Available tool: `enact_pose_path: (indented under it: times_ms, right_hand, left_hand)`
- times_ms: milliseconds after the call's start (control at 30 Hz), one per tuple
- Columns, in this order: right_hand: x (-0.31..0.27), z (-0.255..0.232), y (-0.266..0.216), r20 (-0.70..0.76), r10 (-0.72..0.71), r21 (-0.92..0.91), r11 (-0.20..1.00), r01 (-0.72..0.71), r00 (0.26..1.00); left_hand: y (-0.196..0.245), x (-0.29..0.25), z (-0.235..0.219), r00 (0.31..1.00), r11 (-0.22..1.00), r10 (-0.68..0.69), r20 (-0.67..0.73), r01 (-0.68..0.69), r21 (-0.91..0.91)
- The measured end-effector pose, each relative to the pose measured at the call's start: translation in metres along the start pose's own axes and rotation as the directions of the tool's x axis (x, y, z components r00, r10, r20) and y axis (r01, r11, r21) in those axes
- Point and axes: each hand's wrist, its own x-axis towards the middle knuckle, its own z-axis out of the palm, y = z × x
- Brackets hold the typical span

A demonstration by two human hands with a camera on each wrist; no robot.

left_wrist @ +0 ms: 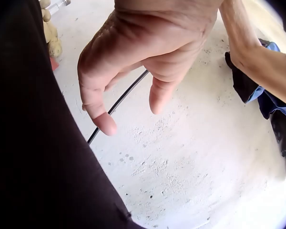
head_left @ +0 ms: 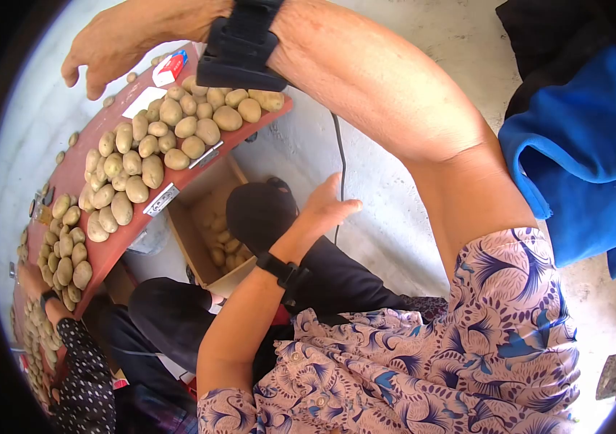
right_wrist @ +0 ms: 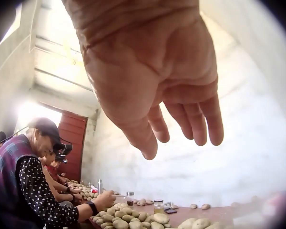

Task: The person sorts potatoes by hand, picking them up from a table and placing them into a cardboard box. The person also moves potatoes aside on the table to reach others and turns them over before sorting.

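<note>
My right hand [head_left: 116, 47] is raised over the far end of the red table [head_left: 114, 242]. Its fingers hang loosely downward, holding nothing, and the palm fills the upper part of the right wrist view [right_wrist: 157, 71]. Below and beside it, a pile of potatoes [head_left: 170, 112] covers the table near its edge. My left hand [head_left: 326, 208] is held away from the table, above my dark-trousered leg. Its fingers are relaxed and slightly bent, with nothing in them. Behind those fingers a thin black cable [left_wrist: 128, 90] runs along the pale wall.
A cardboard box [head_left: 186, 242] with potatoes inside stands under the table edge. A red-and-white packet [head_left: 169, 69] and white paper [head_left: 142, 103] lie behind the pile. Another person's dotted sleeve [head_left: 85, 369] reaches among potatoes at left. Blue cloth [head_left: 583, 159] hangs at right.
</note>
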Motion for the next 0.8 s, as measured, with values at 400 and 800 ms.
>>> enact_pose_path:
  times_ms: [400, 800]
  right_hand:
    - [0.025, -0.012, -0.003, -0.018, 0.055, -0.064, 0.996, -0.056, 0.998]
    - [-0.081, 0.017, 0.043, -0.174, 0.297, 0.086, 0.954, -0.286, 0.939]
  left_hand:
    - [-0.004, -0.017, 0.038, 0.898, 0.974, -0.217, 0.383, 0.224, 0.027]
    - [0.110, -0.126, -0.043, 0.873, 0.930, 0.175, 0.455, 0.005, -0.367]
